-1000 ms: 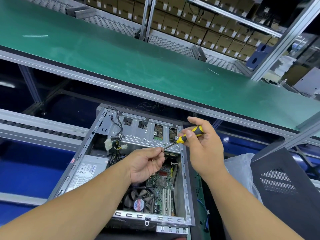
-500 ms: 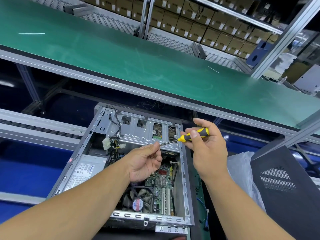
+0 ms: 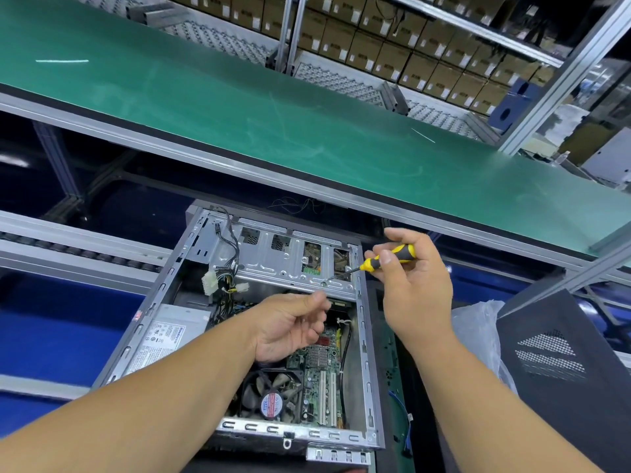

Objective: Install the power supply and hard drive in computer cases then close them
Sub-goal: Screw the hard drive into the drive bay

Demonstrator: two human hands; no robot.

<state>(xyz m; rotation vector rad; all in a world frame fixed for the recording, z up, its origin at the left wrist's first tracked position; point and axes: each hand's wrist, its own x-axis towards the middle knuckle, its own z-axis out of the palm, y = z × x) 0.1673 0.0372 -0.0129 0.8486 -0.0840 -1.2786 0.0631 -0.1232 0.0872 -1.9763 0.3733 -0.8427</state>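
Computer case, side panel off and open side upward, is laid on its side below the edge of the green conveyor belt; its long axis runs away from the viewer, with the drive cage at the far end and the cooling fan at the near end. Inside, a silver power supply is seated along the left wall, its labelled face upward, and a bundle of cables with white connectors is draped from it toward the cage. A green motherboard is mounted on the floor of the case, with white expansion slots beside the fan. A circuit board is glimpsed through the cage's cut-outs; whether it belongs to a hard drive cannot be told.

A yellow-and-black screwdriver is gripped by the right hand, thumb and fingers curled round the handle; the shaft is slanted down and to the left, its tip set at a screw hole on the cage's front rail. The left hand is held over the motherboard, palm upward, fingers loosely curled and blurred; whether anything is pinched in it cannot be told.

A black perforated side panel is propped at the right, with a clear plastic bag between it and the case. Cardboard boxes are stacked on shelving beyond the belt.
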